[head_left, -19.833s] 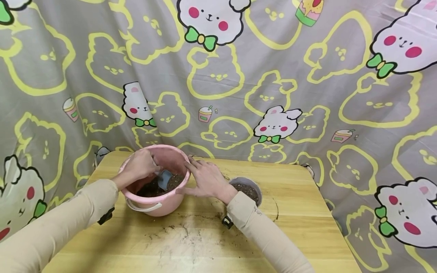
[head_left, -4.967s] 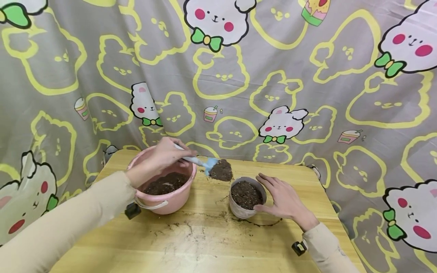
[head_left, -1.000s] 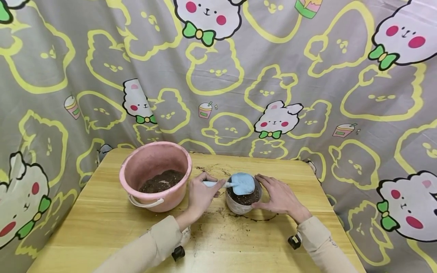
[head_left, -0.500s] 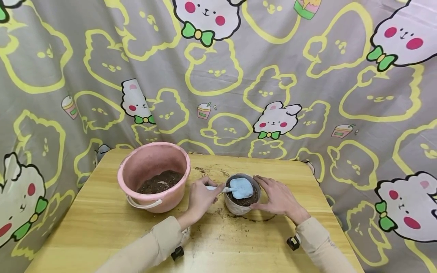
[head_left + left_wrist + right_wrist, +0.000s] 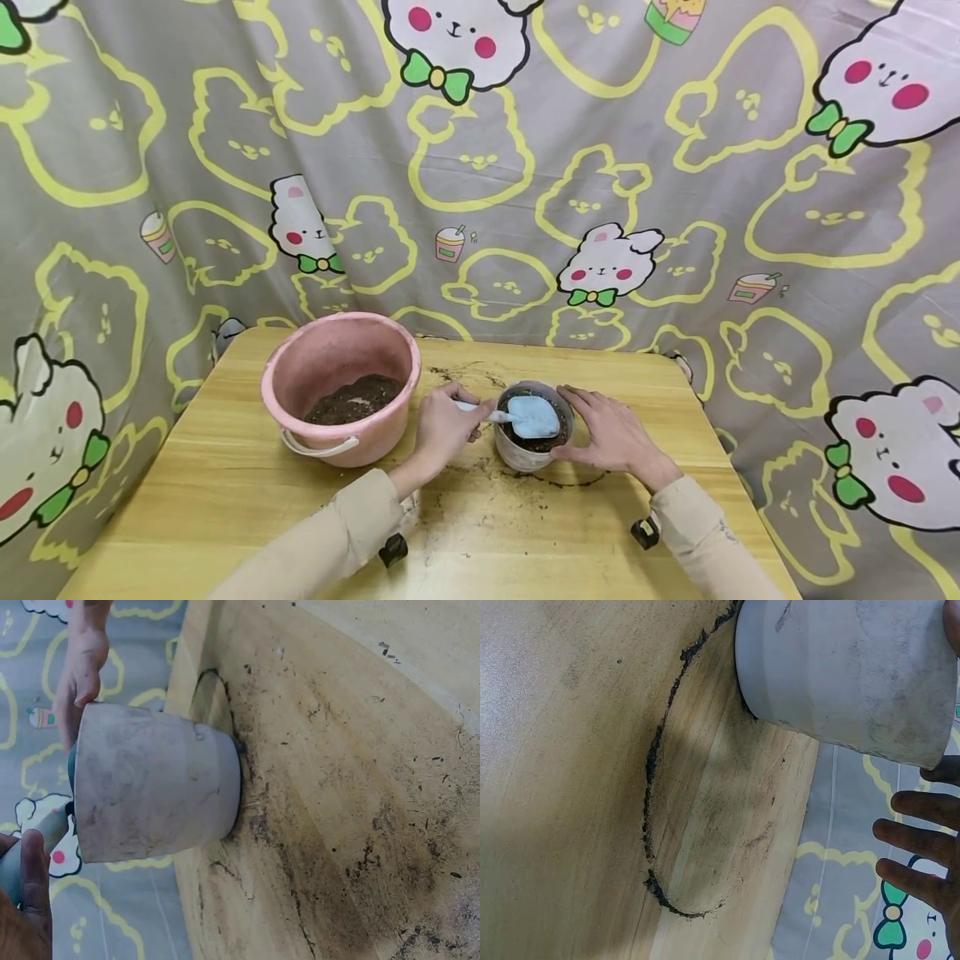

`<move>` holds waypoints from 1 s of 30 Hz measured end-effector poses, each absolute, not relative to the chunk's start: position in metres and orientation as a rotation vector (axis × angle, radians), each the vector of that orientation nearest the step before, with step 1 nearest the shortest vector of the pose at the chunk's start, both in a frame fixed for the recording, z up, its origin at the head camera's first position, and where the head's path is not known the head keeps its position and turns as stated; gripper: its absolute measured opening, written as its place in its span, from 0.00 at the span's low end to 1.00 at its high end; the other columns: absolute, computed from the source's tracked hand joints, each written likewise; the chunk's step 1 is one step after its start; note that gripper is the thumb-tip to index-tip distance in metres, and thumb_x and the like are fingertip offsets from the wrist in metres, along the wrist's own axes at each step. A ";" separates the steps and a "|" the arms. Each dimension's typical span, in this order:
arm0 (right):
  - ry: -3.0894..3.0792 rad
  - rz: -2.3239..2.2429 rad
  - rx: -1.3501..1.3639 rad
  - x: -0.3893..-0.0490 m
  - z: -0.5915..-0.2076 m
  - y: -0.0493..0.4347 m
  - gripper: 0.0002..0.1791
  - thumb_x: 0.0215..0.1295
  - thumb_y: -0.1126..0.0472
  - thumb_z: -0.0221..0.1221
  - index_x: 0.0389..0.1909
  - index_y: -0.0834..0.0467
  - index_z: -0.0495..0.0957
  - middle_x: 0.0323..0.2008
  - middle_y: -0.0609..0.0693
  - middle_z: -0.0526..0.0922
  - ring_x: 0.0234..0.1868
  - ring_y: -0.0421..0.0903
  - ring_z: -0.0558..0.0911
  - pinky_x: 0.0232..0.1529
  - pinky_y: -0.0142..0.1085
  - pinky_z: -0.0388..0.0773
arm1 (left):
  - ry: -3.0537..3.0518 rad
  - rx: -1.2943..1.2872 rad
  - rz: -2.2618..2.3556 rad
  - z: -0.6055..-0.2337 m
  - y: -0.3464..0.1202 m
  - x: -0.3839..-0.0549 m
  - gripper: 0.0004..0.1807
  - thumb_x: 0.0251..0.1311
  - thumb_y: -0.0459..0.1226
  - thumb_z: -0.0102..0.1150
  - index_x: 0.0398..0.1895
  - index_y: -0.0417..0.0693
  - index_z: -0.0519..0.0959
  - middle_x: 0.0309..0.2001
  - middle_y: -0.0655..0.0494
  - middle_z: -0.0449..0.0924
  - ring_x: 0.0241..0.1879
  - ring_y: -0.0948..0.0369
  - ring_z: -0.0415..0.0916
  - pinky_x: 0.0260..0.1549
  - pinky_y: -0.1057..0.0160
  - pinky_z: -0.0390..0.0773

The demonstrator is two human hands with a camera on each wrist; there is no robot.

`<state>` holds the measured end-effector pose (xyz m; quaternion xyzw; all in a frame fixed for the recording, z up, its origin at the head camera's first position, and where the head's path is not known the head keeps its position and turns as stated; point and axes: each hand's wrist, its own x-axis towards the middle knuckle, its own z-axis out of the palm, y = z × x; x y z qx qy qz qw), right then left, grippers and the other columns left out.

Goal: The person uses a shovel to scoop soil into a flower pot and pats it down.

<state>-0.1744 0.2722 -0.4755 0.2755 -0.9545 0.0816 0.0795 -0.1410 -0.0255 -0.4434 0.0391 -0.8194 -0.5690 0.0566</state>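
Note:
My left hand (image 5: 444,425) grips the light handle of a small blue garden trowel (image 5: 534,417). The trowel's blade lies, back side up, on or just over the dark soil inside a whitish-grey flower pot (image 5: 523,455). At the pot's right side rests my right hand (image 5: 613,429), thumb toward the near rim and forefinger toward the far rim. Its other fingers (image 5: 915,838) are straight and spread apart in the right wrist view. From the left wrist view, the pot (image 5: 154,784) stands upright on the table and its wall hides most of the blade.
A pink bucket (image 5: 378,442) with a white handle (image 5: 318,450) stands at the left, holding dark soil (image 5: 352,400). Crumbs of soil are scattered over the wooden table (image 5: 225,517), with a curved line of soil (image 5: 651,769) near the pot. A patterned curtain (image 5: 480,200) hangs behind.
Earlier the trowel was in the bucket, then carried soil across; now its blade is turned over in the pot. My right hand went from bucket to pot. Lately the blade has dipped slightly.

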 end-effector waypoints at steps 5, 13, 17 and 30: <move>-2.859 0.231 0.825 -0.173 -0.474 0.272 0.60 0.51 0.20 0.67 0.79 0.51 0.67 0.72 0.56 0.78 0.66 0.62 0.83 0.58 0.61 0.83 | -2.504 0.067 -1.720 -0.445 -0.024 -0.142 0.12 0.58 0.42 0.78 0.32 0.45 0.84 0.17 0.48 0.86 0.10 0.67 0.78 0.11 0.66 0.72; -2.859 0.223 0.833 -0.174 -0.473 0.271 0.59 0.52 0.20 0.66 0.78 0.52 0.68 0.71 0.57 0.79 0.65 0.63 0.83 0.57 0.60 0.83 | -2.591 -0.003 -1.540 -0.447 -0.022 -0.144 0.11 0.60 0.44 0.76 0.28 0.50 0.83 0.11 0.58 0.81 0.09 0.68 0.76 0.26 0.65 0.78; -2.864 0.227 0.831 -0.175 -0.473 0.272 0.59 0.52 0.20 0.66 0.78 0.52 0.68 0.71 0.57 0.78 0.65 0.63 0.83 0.58 0.61 0.82 | -2.556 0.027 -1.590 -0.447 -0.021 -0.145 0.11 0.60 0.45 0.76 0.29 0.50 0.83 0.13 0.56 0.83 0.09 0.68 0.76 0.20 0.64 0.78; -2.868 0.219 0.833 -0.177 -0.474 0.273 0.59 0.52 0.20 0.66 0.79 0.52 0.68 0.73 0.56 0.77 0.65 0.63 0.83 0.59 0.60 0.82 | -2.561 0.096 -1.515 -0.445 -0.021 -0.157 0.11 0.61 0.46 0.75 0.31 0.51 0.84 0.11 0.60 0.81 0.09 0.69 0.76 0.23 0.62 0.78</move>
